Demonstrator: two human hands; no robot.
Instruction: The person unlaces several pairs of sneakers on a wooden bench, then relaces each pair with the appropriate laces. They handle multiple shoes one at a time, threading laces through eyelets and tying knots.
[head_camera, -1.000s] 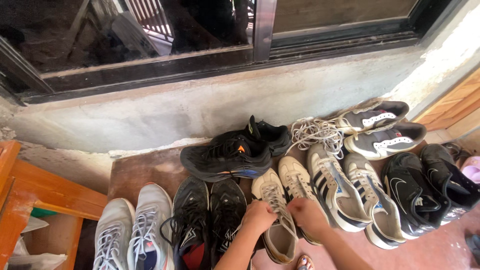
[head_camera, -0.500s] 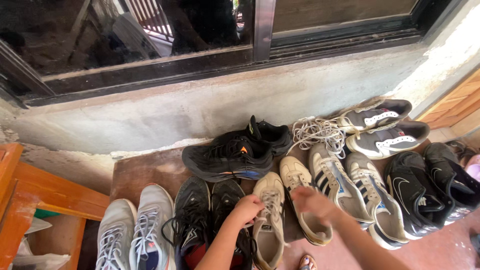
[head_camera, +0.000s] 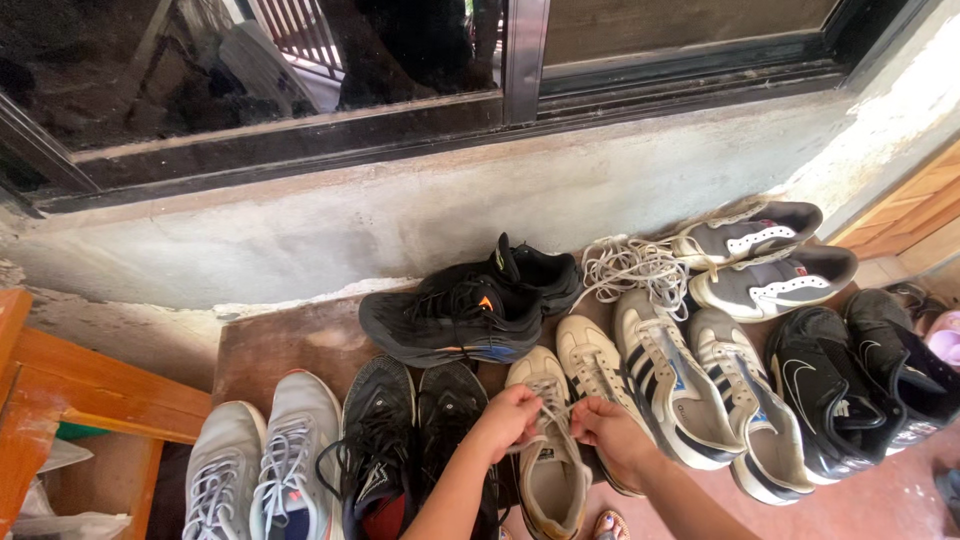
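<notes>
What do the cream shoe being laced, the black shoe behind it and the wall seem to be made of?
The cream shoe, whose laces the left hand and right hand pinch, looks like smooth worn leather or imitation, scuffed and matte. The black shoe appears to be knit or mesh fabric with a moulded foam-like sole. The wall looks like rough, patchy grey cement render.

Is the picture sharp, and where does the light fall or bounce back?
Head view: bright daylight on the grey wall; the dark window mirrors railings; both hands, left hand and right hand, on the beige shoe's laces, look sharp; wide-lens bending curves the window frame.
</notes>
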